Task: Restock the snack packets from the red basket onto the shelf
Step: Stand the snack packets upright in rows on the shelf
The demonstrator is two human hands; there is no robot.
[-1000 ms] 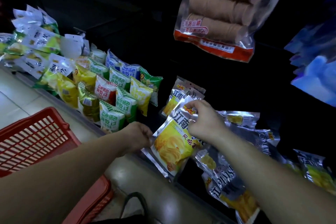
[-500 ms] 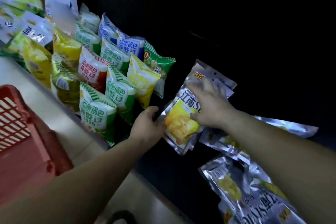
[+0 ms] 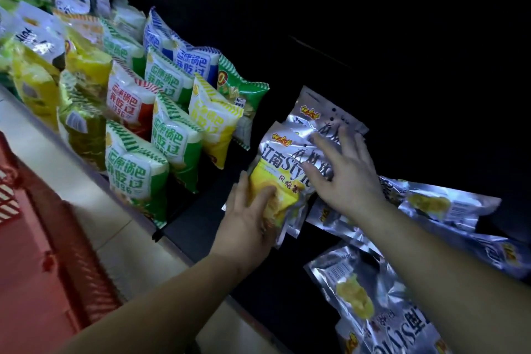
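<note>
The left hand grips the lower end of a silver snack packet that has a yellow picture on its front. Its thumb is curled over the yellow part and the rest of the hand is wrapped behind the left edge. The packet stands tilted on the dark shelf, its top leaning back against a second silver packet of the same kind just behind it.

The right hand lies flat on the front of these two packets, with its fingers straight and spread apart, pressing on the foil rather than pinching it.

To the right of the hands, more silver packets lie loose on their sides on the shelf, and another heap lies lower down, under the right forearm.

To the left, separated from the held packet by a dark gap, stand rows of puffed bags: green ones at the front, a red one and a yellow one behind them, and a blue one further back.

The red basket sits at the lower left, in front of the shelf's pale front edge; what it holds cannot be seen.
</note>
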